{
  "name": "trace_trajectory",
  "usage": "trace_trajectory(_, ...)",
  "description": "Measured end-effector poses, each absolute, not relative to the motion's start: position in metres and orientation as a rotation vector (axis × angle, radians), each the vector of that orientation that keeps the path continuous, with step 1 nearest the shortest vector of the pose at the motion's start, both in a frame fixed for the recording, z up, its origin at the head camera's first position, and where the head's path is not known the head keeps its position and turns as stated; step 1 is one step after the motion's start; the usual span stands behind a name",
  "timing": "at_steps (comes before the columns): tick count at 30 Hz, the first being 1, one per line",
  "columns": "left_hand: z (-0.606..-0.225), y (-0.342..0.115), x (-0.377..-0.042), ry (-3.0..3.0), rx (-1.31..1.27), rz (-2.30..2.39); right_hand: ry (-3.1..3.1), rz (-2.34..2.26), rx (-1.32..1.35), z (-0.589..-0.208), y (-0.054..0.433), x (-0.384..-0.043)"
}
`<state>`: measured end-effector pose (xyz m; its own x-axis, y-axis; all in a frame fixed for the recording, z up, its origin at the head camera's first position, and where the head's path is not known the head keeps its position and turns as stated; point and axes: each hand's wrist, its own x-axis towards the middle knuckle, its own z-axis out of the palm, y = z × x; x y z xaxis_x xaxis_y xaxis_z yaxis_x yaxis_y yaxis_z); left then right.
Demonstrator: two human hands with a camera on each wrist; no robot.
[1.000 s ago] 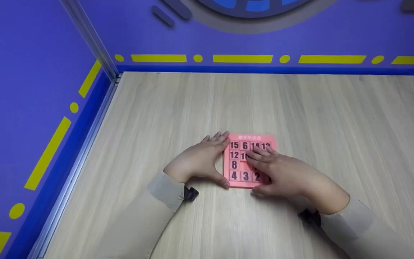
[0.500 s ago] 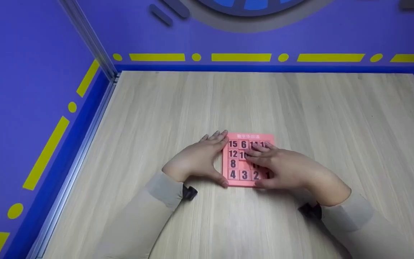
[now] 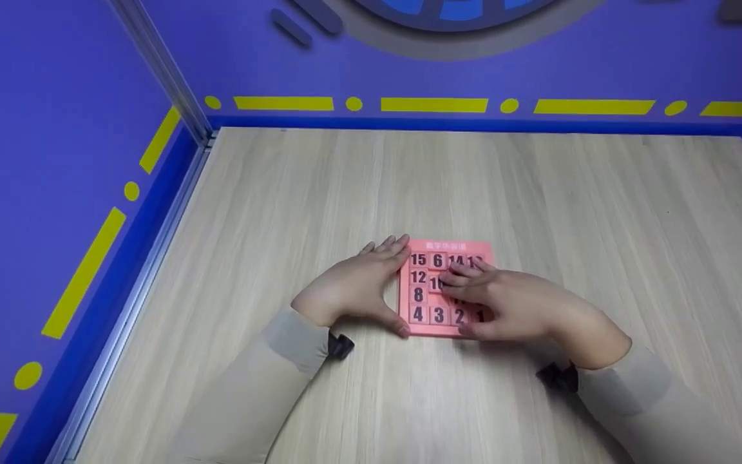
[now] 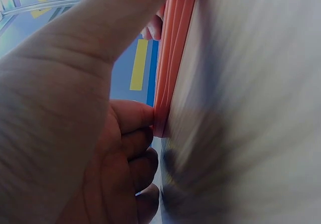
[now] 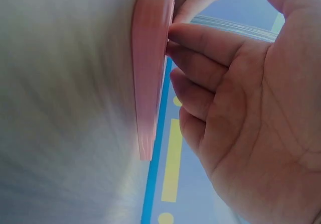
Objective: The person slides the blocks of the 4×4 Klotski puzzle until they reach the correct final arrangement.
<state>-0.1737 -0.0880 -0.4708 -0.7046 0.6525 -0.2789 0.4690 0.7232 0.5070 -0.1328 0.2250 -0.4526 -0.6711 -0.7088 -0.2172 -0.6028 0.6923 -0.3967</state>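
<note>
A pink sliding number puzzle [image 3: 449,245] lies flat on the table. My left hand [image 3: 361,283] holds its left side, fingers at the far corner and thumb at the near corner. The left wrist view shows the index fingertip against the puzzle's edge [image 4: 173,58]. My right hand [image 3: 522,306] lies over the right part with fingers extended. A fingertip touches the tile marked 10 [image 3: 434,284], which sits slightly lower than the 12 tile [image 3: 418,277]. An open slot shows below it, right of the 8 tile [image 3: 418,295]. Several right-side tiles are partly hidden.
The wood-grain table [image 3: 319,187] meets a blue-purple back wall [image 3: 281,71] with yellow markings. A similar panel [image 3: 42,161] rises on the left, with a metal rail [image 3: 145,316] along its base.
The 10 tile has slid a little toward me, pushed by my right fingers, leaving a small gap under the 6 tile. My left hand keeps its place.
</note>
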Motion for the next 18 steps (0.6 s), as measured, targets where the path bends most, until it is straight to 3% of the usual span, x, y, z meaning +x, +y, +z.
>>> trace_trajectory(10,-0.47,-0.088,-0.174,2.485,0.866,0.561,2.52,-0.385,-1.052,-0.44,0.22,-0.12)
trace_trajectory(18,-0.469,-0.089,-0.173,2.477,0.865,0.566,2.563,-0.435,-1.005,-0.436,0.225,-0.139)
